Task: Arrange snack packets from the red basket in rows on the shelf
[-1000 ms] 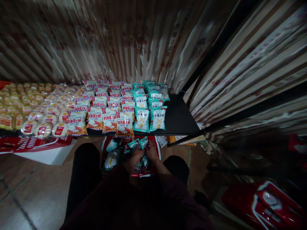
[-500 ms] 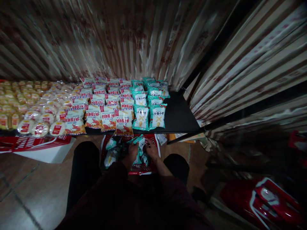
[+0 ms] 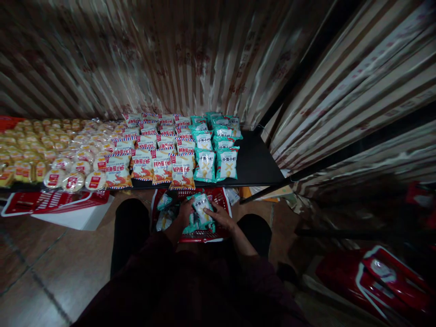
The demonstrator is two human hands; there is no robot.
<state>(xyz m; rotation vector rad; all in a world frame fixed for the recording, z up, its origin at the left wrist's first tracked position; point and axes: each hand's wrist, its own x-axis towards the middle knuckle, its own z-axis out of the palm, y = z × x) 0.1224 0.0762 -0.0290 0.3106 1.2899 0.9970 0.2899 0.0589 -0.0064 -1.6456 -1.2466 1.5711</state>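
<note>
Between my knees, a white and teal snack bag [image 3: 202,208] is held over a red basket [image 3: 224,200]. My left hand [image 3: 185,212] grips the bag's left side, its fingers partly hidden. On the right side, my right hand [image 3: 220,215] closes on the same bag, thumb across its front. More teal snack bags [image 3: 164,220] lie in the basket, below and to the left of my hands. Just beyond the basket, rows of matching teal bags [image 3: 226,164] stand on a black shelf [image 3: 256,156].
Left of the teal bags are rows of orange and white snack bags [image 3: 182,170], then round wrapped cakes [image 3: 73,181] and small yellow packs [image 3: 23,172]. A red crate [image 3: 51,202] sits under the shelf. Another red basket [image 3: 374,281] stands at lower right. Striped curtain [image 3: 204,54] hangs behind.
The teal snack bag has come up out of the basket between my hands and now faces me, label showing. My view has shifted slightly left.
</note>
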